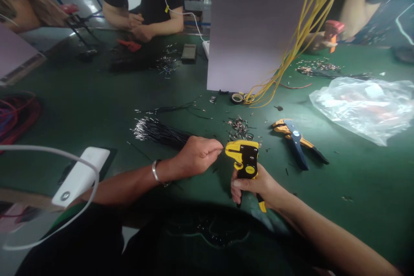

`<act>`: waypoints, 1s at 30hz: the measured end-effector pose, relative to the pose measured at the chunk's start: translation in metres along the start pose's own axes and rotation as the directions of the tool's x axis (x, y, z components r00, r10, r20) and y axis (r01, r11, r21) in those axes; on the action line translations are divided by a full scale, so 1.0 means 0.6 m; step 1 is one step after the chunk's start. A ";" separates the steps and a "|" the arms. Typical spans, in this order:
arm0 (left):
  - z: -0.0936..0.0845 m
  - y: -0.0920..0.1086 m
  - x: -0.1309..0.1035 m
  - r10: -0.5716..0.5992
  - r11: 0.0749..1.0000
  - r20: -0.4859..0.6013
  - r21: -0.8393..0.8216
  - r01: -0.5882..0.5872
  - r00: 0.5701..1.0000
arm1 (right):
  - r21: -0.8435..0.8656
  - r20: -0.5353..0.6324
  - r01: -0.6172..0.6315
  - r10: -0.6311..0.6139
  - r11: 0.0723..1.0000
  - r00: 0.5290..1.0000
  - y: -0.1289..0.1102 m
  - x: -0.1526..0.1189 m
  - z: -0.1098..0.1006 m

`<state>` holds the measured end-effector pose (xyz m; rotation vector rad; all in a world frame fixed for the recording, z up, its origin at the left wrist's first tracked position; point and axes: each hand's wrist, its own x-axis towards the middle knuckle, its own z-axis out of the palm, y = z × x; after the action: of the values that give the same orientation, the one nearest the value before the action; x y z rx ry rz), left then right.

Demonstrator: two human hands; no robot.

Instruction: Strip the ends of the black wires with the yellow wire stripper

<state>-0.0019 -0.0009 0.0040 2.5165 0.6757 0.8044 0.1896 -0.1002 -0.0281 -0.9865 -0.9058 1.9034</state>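
My left hand is closed in a pinch, its fingertips on a thin dark wire end right beside the jaws of a yellow and black wire stripper. Wrapped round the tool's handles is my right hand. A bundle of black wires with bare silvery ends lies behind my left hand, partly hidden by it. Just beyond the stripper sits a small heap of wire scraps. To the right rests a second stripper, blue and orange.
A grey panel stands ahead, with yellow wires hanging beside it. A clear plastic bag lies at right, a white power bank at left. Other people sit across the green table; one holds a red tool.
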 end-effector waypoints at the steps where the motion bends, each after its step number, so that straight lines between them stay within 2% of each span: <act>1: 0.000 0.000 0.000 -0.005 1.000 0.003 0.001 0.005 1.000 | 0.007 0.008 0.007 -0.007 1.000 1.000 0.001 0.000 0.000; 11: -0.001 -0.009 0.003 -0.011 1.000 -0.002 -0.022 0.011 1.000 | 0.044 0.042 -0.035 0.033 0.998 0.999 0.000 -0.003 0.001; 16: -0.002 -0.004 0.001 -0.010 1.000 0.010 -0.006 0.010 1.000 | 0.051 0.008 -0.019 0.019 0.999 1.000 0.000 0.002 0.000; 25: 0.001 -0.008 0.000 0.000 1.000 -0.042 0.012 0.000 0.999 | 0.075 0.029 -0.038 0.036 0.996 0.999 -0.003 0.000 0.000; 30: 0.001 -0.005 -0.001 0.037 0.999 -0.034 0.000 -0.037 0.999 | 0.023 0.015 -0.030 0.030 0.999 0.999 -0.006 -0.002 0.002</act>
<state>-0.0029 0.0013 0.0018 2.5265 0.6421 0.8620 0.1904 -0.0997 -0.0242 -0.9784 -0.8797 1.9445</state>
